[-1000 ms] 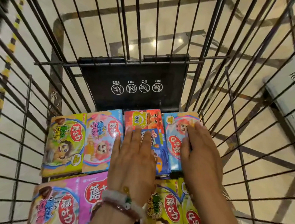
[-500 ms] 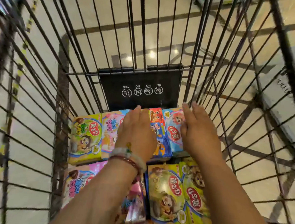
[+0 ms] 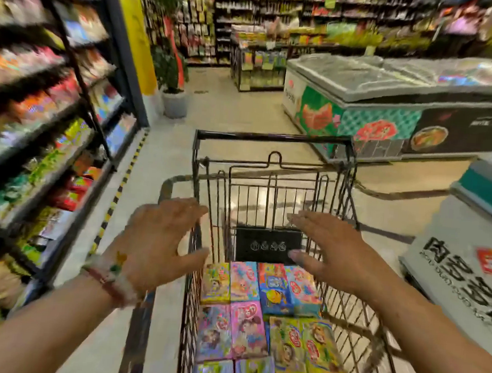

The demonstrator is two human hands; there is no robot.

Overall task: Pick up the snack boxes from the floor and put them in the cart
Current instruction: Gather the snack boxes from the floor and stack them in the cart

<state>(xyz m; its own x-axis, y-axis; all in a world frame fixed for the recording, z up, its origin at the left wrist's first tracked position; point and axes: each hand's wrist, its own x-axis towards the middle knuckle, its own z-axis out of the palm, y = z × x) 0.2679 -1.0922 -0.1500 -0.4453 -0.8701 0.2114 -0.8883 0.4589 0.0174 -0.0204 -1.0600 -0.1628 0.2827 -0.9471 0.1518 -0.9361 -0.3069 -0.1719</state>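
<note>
Both hands empty above the cart
Left hand (image 3: 158, 241) and right hand (image 3: 332, 252), fingers spread wide, hover over the cart (image 3: 275, 140); snack boxes (image 3: 258, 311) lie below, nearer.

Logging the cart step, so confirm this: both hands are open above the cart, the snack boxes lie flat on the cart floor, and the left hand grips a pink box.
One detail is wrong. In the head view the left hand holds nothing; it is open, like the right hand. The snack boxes do lie flat in the cart.
</note>
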